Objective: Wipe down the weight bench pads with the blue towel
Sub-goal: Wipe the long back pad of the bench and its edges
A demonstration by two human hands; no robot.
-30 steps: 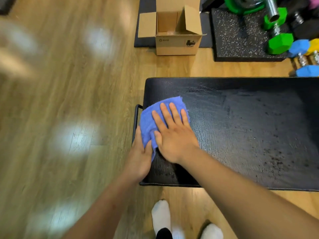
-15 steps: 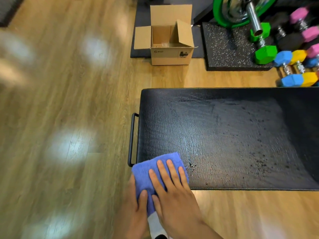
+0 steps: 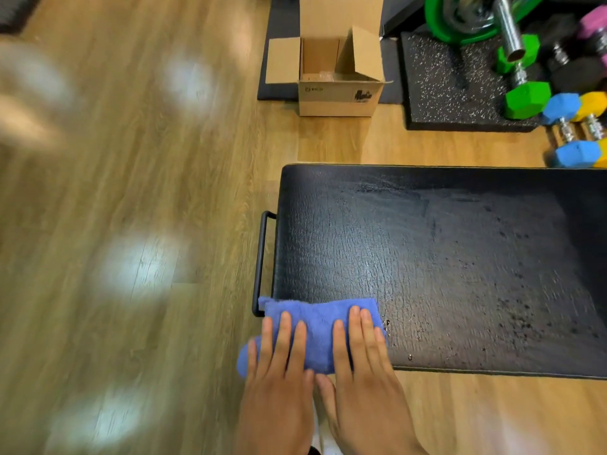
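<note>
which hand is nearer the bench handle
Left. The left hand lies on the towel just below the handle; the right hand is further along the pad.

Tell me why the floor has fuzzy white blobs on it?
In the head view, the blobs on the wooden floor are glare from lights, smeared by motion blur; the cardboard box and bench pad look sharper; the pad's sheen looks wet, and the wide lens bends its edges.
</note>
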